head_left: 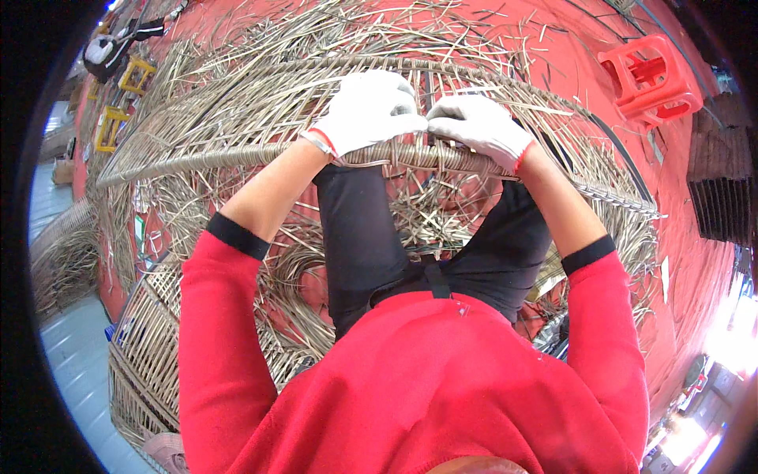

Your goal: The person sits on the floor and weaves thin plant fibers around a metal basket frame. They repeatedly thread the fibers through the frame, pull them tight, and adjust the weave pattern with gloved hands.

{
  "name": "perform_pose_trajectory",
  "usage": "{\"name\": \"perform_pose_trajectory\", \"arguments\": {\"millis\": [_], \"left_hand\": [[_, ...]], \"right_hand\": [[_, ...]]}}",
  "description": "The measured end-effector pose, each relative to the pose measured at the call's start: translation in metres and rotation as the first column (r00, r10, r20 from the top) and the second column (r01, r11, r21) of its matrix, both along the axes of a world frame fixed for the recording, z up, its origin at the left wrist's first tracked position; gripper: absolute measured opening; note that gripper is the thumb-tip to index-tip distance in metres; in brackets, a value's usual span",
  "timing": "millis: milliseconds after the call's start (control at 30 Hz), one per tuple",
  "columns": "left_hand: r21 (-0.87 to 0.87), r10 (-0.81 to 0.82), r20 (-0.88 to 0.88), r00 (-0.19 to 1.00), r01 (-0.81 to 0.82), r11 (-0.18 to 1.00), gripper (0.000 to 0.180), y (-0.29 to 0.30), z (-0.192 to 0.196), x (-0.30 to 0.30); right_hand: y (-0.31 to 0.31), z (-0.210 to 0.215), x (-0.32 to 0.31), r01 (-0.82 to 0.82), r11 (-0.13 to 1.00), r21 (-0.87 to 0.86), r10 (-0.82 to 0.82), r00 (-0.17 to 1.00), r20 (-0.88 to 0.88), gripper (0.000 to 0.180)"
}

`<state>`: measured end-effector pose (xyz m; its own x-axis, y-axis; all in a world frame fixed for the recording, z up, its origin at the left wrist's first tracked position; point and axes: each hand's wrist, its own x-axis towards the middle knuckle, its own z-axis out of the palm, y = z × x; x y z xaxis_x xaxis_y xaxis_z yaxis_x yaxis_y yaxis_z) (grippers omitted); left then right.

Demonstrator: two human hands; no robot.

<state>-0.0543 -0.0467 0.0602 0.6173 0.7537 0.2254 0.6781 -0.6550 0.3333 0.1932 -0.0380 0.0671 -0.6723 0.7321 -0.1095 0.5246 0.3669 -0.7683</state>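
Note:
A long wicker frame with a rim wound in brown-grey strips lies across my thighs. Its far side is a loose weave of strips around dark metal bars. My left hand, in a white glove with a red cuff edge, is closed over the middle of the near rim. Just to its right my right hand, gloved alike, bends over the same rim with its fingers pinched. The fingertips of both hands meet above the rim, and whatever is between them is hidden.
Loose wicker strips cover much of the red floor. A red plastic stool stands at the far right, near a stack of dark woven panels. Another woven panel lies at the lower left. Yellow crates stand at the far left.

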Motion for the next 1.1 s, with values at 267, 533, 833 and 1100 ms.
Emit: {"name": "perform_pose_trajectory", "arguments": {"millis": [267,533,833,1100], "left_hand": [[-0.391,0.111,0.533,0.839,0.127,0.912,0.026,-0.066,0.057,-0.012],[-0.225,0.039,0.76,0.648,0.207,0.952,0.005,-0.051,0.024,0.03],[-0.328,0.218,0.517,0.828,-0.043,0.944,0.011,-0.116,0.01,0.005],[-0.5,0.56,0.828,0.035,0.497,0.709,0.033,-0.149,-0.013,0.003]], "right_hand": [[-0.071,0.013,0.061,0.179,0.816,0.549,-0.227,0.974,0.019,0.072],[-0.07,-0.015,0.072,0.119,0.744,0.658,-0.367,0.895,0.253,0.077],[-0.073,-0.023,0.088,0.12,0.784,0.609,-0.341,0.903,0.262,0.074],[-0.078,-0.011,0.082,0.109,0.681,0.724,-0.251,0.964,0.091,0.07]]}}
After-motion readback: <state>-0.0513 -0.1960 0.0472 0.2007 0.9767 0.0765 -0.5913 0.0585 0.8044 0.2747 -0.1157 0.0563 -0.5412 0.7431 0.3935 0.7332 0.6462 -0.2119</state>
